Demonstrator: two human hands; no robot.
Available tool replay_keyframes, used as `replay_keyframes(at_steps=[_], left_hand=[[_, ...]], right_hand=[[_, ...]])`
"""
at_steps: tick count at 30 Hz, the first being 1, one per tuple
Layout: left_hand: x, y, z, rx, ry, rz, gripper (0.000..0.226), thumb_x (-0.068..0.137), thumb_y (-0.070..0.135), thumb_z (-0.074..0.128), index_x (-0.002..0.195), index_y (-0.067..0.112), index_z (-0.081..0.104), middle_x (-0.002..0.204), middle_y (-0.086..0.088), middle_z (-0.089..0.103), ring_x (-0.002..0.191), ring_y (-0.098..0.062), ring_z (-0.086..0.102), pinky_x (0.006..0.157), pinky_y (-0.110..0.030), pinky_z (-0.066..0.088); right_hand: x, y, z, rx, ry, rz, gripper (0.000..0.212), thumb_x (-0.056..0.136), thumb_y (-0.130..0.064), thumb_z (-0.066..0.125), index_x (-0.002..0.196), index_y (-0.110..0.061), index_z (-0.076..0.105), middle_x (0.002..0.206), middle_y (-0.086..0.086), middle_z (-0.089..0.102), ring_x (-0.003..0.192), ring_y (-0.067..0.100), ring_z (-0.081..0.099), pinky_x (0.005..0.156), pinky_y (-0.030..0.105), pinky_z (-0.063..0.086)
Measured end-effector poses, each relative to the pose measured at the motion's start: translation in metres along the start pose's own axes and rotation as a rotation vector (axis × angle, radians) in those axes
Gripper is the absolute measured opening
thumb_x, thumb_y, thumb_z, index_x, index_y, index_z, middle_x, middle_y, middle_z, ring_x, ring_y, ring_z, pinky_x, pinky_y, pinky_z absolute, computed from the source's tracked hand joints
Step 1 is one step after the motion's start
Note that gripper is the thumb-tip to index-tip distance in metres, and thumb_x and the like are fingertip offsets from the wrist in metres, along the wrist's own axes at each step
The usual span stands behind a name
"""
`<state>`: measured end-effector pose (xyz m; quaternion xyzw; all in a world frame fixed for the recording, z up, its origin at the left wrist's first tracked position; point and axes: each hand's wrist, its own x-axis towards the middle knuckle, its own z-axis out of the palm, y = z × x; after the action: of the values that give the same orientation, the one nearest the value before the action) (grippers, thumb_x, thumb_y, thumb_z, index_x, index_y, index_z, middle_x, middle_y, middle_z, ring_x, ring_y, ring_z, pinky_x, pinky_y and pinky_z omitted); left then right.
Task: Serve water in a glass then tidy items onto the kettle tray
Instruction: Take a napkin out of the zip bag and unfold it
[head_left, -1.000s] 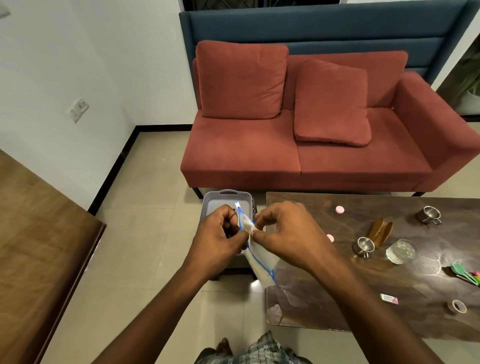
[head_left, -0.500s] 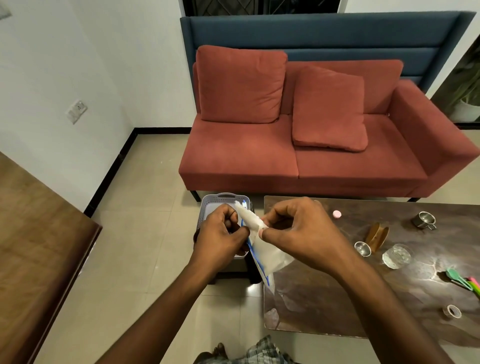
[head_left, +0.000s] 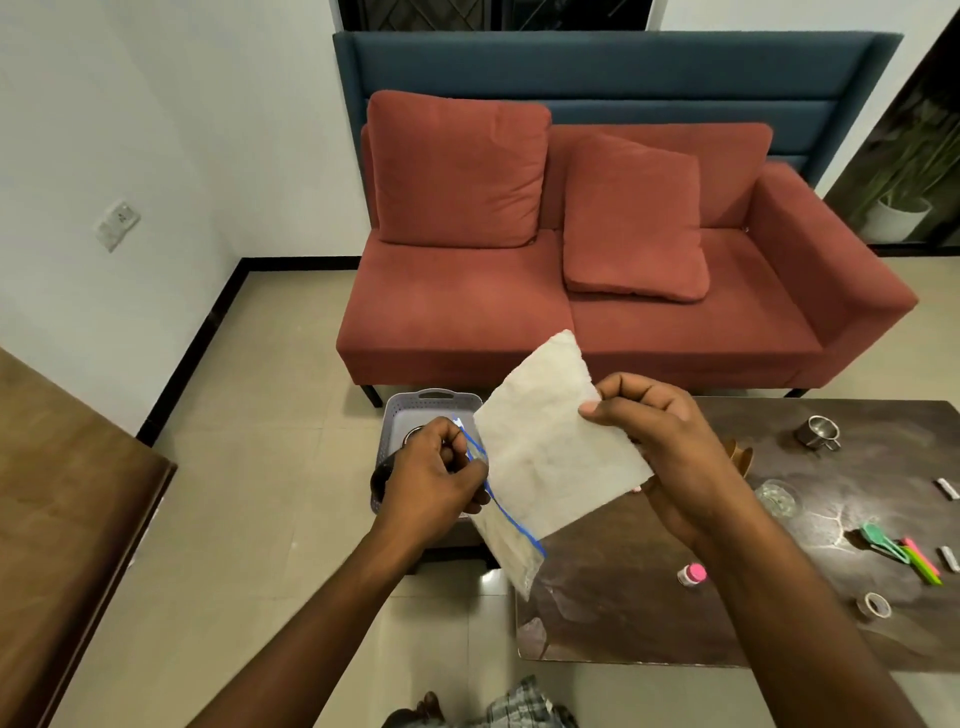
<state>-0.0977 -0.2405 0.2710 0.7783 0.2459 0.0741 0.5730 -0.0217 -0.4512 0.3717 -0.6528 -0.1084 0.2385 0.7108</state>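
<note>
White, soft-looking sheet (head_left: 545, 441) hangs above the coffee table's (head_left: 623, 613) left edge, pinched by one corner between the thumb and curled fingers of the right hand (head_left: 660, 441). Its lower edge lies along the blue seal of a clear zip bag (head_left: 511, 551). The left hand (head_left: 434, 480) grips that bag at the mouth, fingers curled round the seal, just off the table's left edge. Whether the sheet is fully clear of the mouth I cannot tell.

The grey perforated tray (head_left: 395, 415) sits just off the table's far-left corner, mostly hidden behind the left hand. The glass (head_left: 777, 498) stands near the table's middle, to the right of the right hand, with a steel cup (head_left: 818, 431) beyond it towards the far edge.

The likely slip is a snag: if the sheet catches on the seal, a sharp tug could jerk the limp bag loose. A wide sweep to the right could also brush the glass.

Bare floor lies left of the table, so the bag has open room there. The tray has less, standing close to the red sofa (head_left: 571, 322) beyond the table's far edge.
</note>
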Motion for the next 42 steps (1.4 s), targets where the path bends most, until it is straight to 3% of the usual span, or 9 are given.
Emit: replay_keyframes(at_steps=[5,10,16,20,25,29,34,38,42], left_hand=[[0.010,-0.011,0.009,0.014,-0.052,-0.007,0.026,0.090,-0.002,0.065,0.082,0.013,0.046,0.078,-0.027,0.066,0.065,-0.035,0.075,0.060,-0.047,0.065],[0.023,-0.026,0.030,0.070,-0.131,0.001,0.028,0.092,0.003,0.069,0.081,0.018,0.047,0.078,-0.023,0.071,0.061,-0.023,0.077,0.058,-0.036,0.066],[0.034,-0.048,0.073,0.080,-0.181,-0.100,0.028,0.090,-0.004,0.064,0.083,0.016,0.045,0.062,-0.010,0.060,0.060,-0.035,0.072,0.059,-0.041,0.059],[0.035,-0.075,0.118,0.153,-0.129,-0.220,0.029,0.087,-0.007,0.063,0.080,0.015,0.044,0.060,-0.010,0.058,0.053,-0.029,0.068,0.057,-0.041,0.057],[0.031,-0.111,0.178,0.244,-0.051,-0.325,0.032,0.082,-0.006,0.067,0.076,0.014,0.043,0.060,-0.013,0.059,0.047,-0.027,0.065,0.053,-0.041,0.057],[0.037,-0.135,0.215,0.303,-0.013,-0.391,0.030,0.082,0.003,0.071,0.075,0.016,0.045,0.063,-0.004,0.060,0.045,-0.010,0.063,0.047,-0.028,0.050],[0.046,-0.154,0.250,0.334,0.050,-0.459,0.029,0.081,0.007,0.072,0.074,0.018,0.046,0.073,-0.003,0.060,0.072,-0.032,0.064,0.063,-0.034,0.048],[0.056,-0.159,0.272,0.254,0.089,-0.533,0.027,0.085,0.003,0.066,0.075,0.018,0.045,0.070,-0.009,0.064,0.059,-0.035,0.073,0.062,-0.042,0.061],[0.070,-0.163,0.291,0.166,0.104,-0.584,0.026,0.088,0.000,0.062,0.077,0.016,0.044,0.068,-0.013,0.058,0.046,-0.028,0.056,0.055,-0.037,0.053]], right_hand=[[0.001,0.001,-0.019,0.142,0.061,0.059,0.010,0.083,-0.015,0.072,0.076,-0.016,0.066,0.077,0.003,0.066,0.066,0.015,0.065,0.053,0.028,0.045],[0.000,0.006,-0.041,0.186,0.120,0.049,0.009,0.086,-0.016,0.065,0.077,-0.016,0.064,0.078,0.002,0.067,0.067,0.015,0.066,0.048,0.024,0.048],[0.004,0.017,-0.083,0.195,0.148,0.083,0.013,0.092,-0.015,0.062,0.080,-0.017,0.066,0.085,0.004,0.069,0.072,0.017,0.068,0.049,0.026,0.048],[0.021,0.032,-0.120,0.230,0.105,0.151,0.004,0.082,-0.019,0.066,0.080,-0.015,0.065,0.095,0.008,0.069,0.082,0.019,0.069,0.056,0.028,0.050],[0.042,0.058,-0.167,0.209,0.019,0.269,0.016,0.081,-0.014,0.075,0.083,-0.011,0.059,0.095,0.008,0.067,0.084,0.019,0.068,0.058,0.027,0.050],[0.057,0.075,-0.200,0.229,-0.032,0.342,0.013,0.084,-0.013,0.071,0.087,-0.008,0.059,0.093,0.009,0.067,0.083,0.019,0.068,0.060,0.027,0.052],[0.069,0.095,-0.223,0.217,-0.048,0.421,0.014,0.082,-0.010,0.073,0.083,-0.014,0.060,0.089,0.006,0.066,0.081,0.017,0.067,0.058,0.027,0.050],[0.075,0.107,-0.231,0.252,-0.031,0.457,0.015,0.076,-0.014,0.072,0.084,-0.012,0.060,0.084,0.006,0.068,0.075,0.016,0.069,0.055,0.025,0.052],[0.079,0.116,-0.239,0.257,-0.040,0.459,0.019,0.077,-0.006,0.077,0.083,-0.013,0.060,0.083,0.007,0.067,0.074,0.017,0.068,0.055,0.025,0.052]])
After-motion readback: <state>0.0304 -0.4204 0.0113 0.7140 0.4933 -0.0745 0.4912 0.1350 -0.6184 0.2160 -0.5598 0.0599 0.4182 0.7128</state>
